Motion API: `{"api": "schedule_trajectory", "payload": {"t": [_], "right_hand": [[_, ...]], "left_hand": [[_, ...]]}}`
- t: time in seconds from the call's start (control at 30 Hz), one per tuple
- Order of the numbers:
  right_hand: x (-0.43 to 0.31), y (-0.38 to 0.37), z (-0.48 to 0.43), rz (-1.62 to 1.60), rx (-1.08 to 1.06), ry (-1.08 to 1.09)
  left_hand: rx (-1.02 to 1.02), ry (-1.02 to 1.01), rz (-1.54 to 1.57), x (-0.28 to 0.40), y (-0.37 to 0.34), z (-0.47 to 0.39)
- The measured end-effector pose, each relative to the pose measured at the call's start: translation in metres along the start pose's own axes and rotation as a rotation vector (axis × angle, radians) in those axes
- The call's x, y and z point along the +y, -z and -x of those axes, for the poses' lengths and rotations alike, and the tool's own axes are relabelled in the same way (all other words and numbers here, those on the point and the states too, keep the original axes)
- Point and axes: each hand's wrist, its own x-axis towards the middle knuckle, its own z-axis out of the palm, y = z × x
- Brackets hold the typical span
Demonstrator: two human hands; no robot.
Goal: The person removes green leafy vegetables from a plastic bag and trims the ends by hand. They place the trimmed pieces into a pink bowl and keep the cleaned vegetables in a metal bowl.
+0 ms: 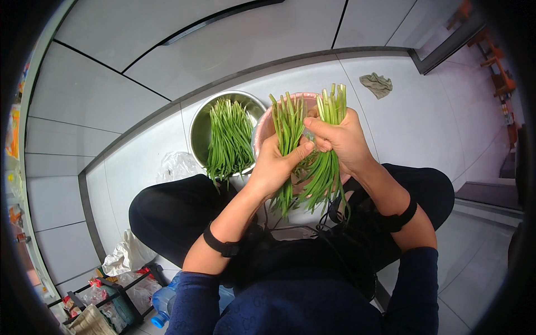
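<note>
My left hand [278, 161] grips a bunch of green garlic chives [286, 121], its pale cut ends upward and its leaves hanging down. Beside it, my right hand [341, 136] holds a second bunch [324, 171] in the same upright way, its fingertips close to the left bunch. Both hands are over a pink plastic basin [264, 121] with a clear liner, where some loose greens lie. To the left of this basin stands a round stainless steel bowl [200, 138], with a large pile of chives [230, 140] inside; some leaf tips hang over its near rim.
A clear plastic bag [178, 165] lies left of the steel bowl. A crumpled grey-green cloth [376, 85] is on the tiled floor. Grey cabinets [234, 42] border the far side. At lower left are a white bag [127, 253], a black rack [121, 297] and a blue water bottle [165, 295].
</note>
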Motion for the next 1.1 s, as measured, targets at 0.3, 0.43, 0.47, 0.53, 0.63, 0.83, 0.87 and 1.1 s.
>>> {"api": "schedule_trajectory", "payload": {"t": [0.3, 0.43, 0.47, 0.53, 0.63, 0.83, 0.87, 1.1], "right_hand": [[-0.001, 0.002, 0.001, -0.046, 0.020, 0.025], [-0.003, 0.006, -0.001, -0.040, 0.064, 0.061], [-0.004, 0.008, -0.003, -0.017, 0.089, 0.062], [-0.008, 0.011, -0.005, -0.074, 0.120, 0.099], [-0.015, 0.017, -0.007, -0.076, 0.202, 0.117], [0.003, 0.002, 0.003, -0.006, 0.054, 0.017], [0.006, 0.001, 0.003, -0.036, -0.004, 0.002], [0.002, 0.007, -0.001, -0.075, 0.064, 0.039]], "left_hand": [[0.031, -0.001, 0.141, 0.002, 0.002, -0.001], [0.060, -0.001, 0.120, 0.004, 0.001, -0.001], [0.072, -0.006, 0.117, 0.004, 0.001, -0.001], [0.074, -0.003, 0.116, 0.005, 0.002, 0.000], [0.069, 0.028, 0.117, 0.005, 0.005, 0.002], [0.088, 0.017, 0.144, 0.005, 0.004, 0.000], [0.089, 0.011, 0.141, 0.005, 0.003, 0.000], [0.078, 0.010, 0.229, 0.004, 0.001, -0.002]]}}
